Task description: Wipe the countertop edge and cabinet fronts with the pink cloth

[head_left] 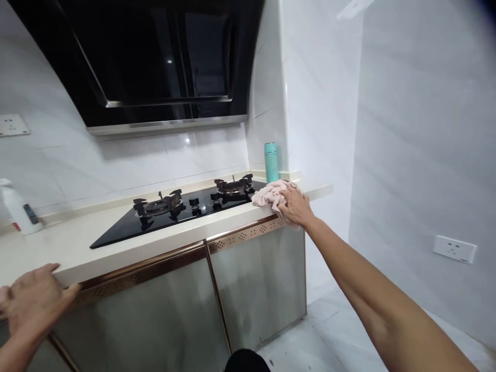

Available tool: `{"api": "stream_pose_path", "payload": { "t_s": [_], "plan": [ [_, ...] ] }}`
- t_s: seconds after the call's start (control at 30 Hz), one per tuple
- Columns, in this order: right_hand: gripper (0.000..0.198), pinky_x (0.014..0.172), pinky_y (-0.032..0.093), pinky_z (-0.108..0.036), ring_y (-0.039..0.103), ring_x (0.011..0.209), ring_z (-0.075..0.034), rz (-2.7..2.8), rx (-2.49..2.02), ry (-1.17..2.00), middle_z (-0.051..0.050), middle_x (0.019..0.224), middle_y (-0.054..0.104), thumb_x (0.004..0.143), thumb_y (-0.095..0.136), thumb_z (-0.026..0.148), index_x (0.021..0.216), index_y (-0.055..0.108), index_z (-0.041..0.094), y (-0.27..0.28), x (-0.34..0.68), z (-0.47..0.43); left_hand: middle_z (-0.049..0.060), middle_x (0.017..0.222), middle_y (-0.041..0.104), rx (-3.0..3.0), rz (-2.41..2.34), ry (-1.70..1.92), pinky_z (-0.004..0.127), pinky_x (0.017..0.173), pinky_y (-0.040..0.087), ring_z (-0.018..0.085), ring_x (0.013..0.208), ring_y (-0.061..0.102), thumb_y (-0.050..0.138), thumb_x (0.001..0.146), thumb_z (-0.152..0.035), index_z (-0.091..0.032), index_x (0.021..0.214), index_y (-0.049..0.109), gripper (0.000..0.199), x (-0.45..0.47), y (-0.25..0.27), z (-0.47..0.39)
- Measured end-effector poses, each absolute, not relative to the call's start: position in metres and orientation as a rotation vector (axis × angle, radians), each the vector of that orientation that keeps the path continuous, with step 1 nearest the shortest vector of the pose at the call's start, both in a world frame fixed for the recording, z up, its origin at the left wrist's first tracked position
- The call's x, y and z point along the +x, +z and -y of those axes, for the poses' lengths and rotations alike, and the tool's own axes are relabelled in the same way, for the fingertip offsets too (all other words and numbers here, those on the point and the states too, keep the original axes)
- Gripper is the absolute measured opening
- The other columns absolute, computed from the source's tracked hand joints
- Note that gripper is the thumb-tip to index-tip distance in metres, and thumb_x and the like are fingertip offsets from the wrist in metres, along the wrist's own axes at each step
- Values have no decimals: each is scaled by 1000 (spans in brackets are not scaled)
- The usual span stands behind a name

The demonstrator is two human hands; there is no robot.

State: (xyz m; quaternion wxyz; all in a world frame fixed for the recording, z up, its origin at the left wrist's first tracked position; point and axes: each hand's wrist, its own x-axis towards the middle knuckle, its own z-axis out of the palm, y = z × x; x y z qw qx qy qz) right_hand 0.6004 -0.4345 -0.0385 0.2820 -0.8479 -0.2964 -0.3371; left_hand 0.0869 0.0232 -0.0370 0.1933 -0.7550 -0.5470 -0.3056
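My right hand (296,206) grips a crumpled pale pink cloth (271,194) at the front edge of the cream countertop (93,217), just past the right end of the stove. Part of the cloth hangs down over the edge. Behind it stands a teal flask (272,163), upright near the wall corner. My left hand (36,297) rests at the counter's front edge on the left, its fingers spread and holding nothing. Between the two hands lies a black glass gas stove (170,212) with two burners and several knobs.
A black range hood (155,57) slopes above the stove. At the far left a white bottle (17,209) stands on the counter. Cabinets with greenish glass doors (256,284) run below. Wall sockets (454,249) sit at the right, and more at the left.
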Motion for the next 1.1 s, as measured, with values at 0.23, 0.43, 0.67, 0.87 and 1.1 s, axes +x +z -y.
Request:
{"api": "stream_pose_path", "payload": {
  "t_s": [0.23,0.43,0.67,0.87,1.1],
  "plan": [
    [47,113,25,-56,39,138,-34,1061,-2229,-917,-15,154,45,90,48,45,129,64,25,-32,498,344,14,135,62,-1947,1480,-689,42,115,22,29,130,49,51,89,-43,-16,136,49,54,91,-29,-3],
    [49,104,31,-55,43,130,-36,1436,-2130,-796,-18,149,46,91,50,49,133,62,27,-12,368,244,20,133,59,-2063,1417,-822,48,119,23,33,132,48,56,84,-37,-10,134,50,58,88,-27,11],
    [49,108,27,-59,43,131,-37,1652,-2002,-558,-20,145,48,89,55,41,134,59,22,2,291,177,22,142,53,-2229,1410,-974,54,121,21,35,139,42,56,79,-33,-11,137,49,62,83,-25,13],
    [61,106,39,-45,48,131,-26,1717,-1828,-437,-11,153,47,98,38,38,157,32,25,26,336,201,17,161,35,-2479,824,-1257,50,123,23,33,152,27,63,84,-47,-19,151,38,76,140,-15,83],
    [40,97,42,-42,58,114,-25,1584,-2023,-602,-12,122,64,103,31,34,118,65,20,10,400,231,17,151,50,-2622,554,-788,69,110,30,47,142,37,78,75,-65,-34,147,50,83,244,9,133]
  ]
}}
